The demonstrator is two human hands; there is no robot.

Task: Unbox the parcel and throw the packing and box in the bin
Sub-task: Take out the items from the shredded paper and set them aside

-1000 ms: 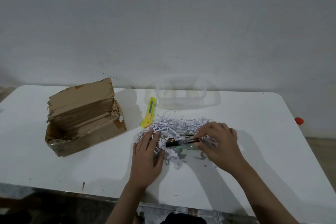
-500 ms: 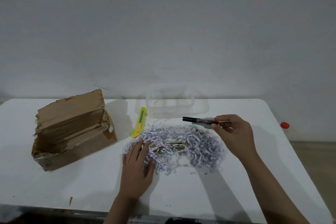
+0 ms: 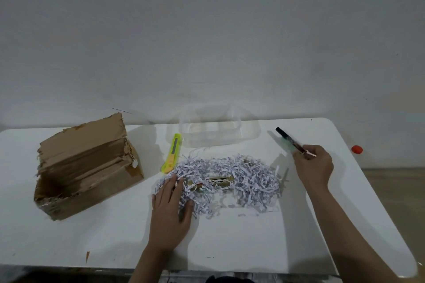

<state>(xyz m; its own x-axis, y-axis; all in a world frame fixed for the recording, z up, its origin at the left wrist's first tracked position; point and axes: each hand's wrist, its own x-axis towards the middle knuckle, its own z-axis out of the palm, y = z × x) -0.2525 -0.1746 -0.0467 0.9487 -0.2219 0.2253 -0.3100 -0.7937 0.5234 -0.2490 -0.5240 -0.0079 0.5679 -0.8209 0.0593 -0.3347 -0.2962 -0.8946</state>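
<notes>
Cardboard box [image 3: 87,167] open, clear tub [image 3: 210,132] holding nothing visible, shredded paper [image 3: 230,179] on table [image 3: 253,236]

White table [image 3: 230,241] with rounded corners, set against a pale wall. On it: torn-open cardboard box [image 3: 87,167] at left; yellow utility knife [image 3: 172,153] beside it; clear plastic container [image 3: 210,131] at the back edge; heap of shredded paper [image 3: 248,179] in the middle; small brown cardboard scrap [image 3: 87,256] near the front edge.

Pen [image 3: 290,141], out of the shredded paper [image 3: 232,179], now in the right hand [image 3: 314,165], farther right beyond the pile.
</notes>
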